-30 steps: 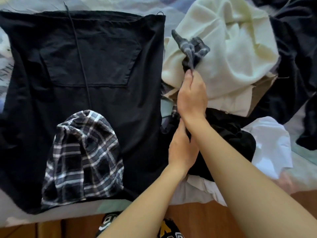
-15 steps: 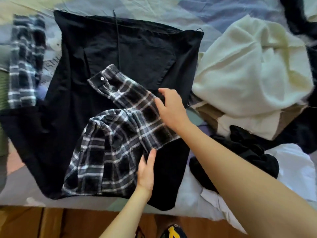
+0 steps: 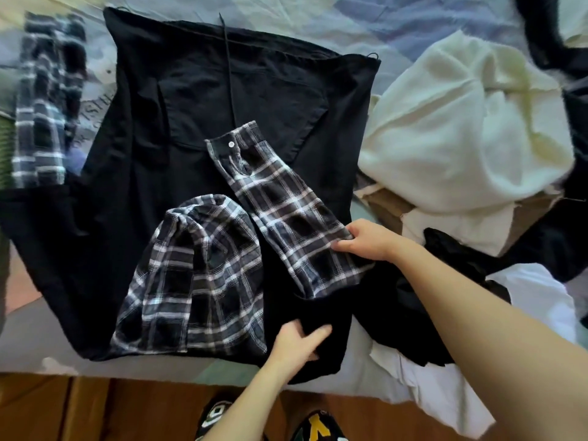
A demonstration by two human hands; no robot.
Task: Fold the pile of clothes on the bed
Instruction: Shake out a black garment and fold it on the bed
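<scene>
- Your right hand [image 3: 366, 240] pinches the plaid sleeve [image 3: 286, 211] lying on the black garment [image 3: 143, 186] near the bed's front edge.
- Rest your left hand [image 3: 296, 345], fingers spread, flat while you smooth the sleeve straight.

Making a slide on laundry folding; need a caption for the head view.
Right hand pinches plaid sleeve over black garment; left hand rests on it.
</scene>
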